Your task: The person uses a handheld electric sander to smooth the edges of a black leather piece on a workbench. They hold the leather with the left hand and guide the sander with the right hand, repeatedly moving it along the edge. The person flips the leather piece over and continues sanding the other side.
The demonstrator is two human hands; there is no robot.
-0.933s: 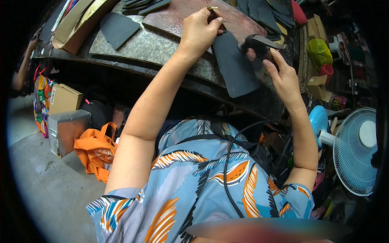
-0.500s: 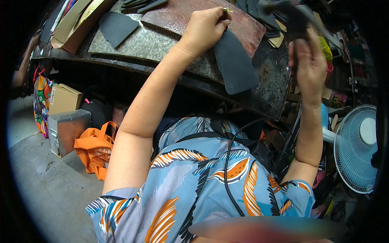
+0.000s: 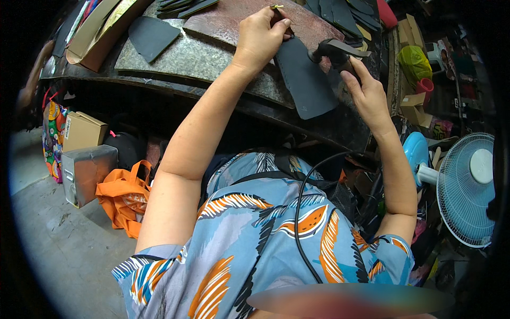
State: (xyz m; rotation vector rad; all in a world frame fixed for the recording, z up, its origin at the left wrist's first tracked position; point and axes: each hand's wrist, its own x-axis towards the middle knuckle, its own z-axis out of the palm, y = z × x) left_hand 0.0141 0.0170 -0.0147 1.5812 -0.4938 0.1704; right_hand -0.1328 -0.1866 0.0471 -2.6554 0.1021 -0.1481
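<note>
On the slab, a dark grey flat sheet piece with a curved outline lies slanting, its near end over the table's front edge. My left hand is closed in a pinch at the piece's far end, where a thin yellow-green edge shows by the fingertips. My right hand is wrapped round a hammer, whose head is just above or against the piece's right side; contact cannot be made out. Most of the handle is hidden by the fingers.
A reddish stone slab lies over a grey speckled slab on the dark table. Another grey piece and stacked pieces lie around. A cardboard box stands left, a fan right. A black cable crosses my front.
My right hand has brought the hammer down and left, from beyond the table's right side to the grey piece. The left hand and the piece have shifted slightly left.
</note>
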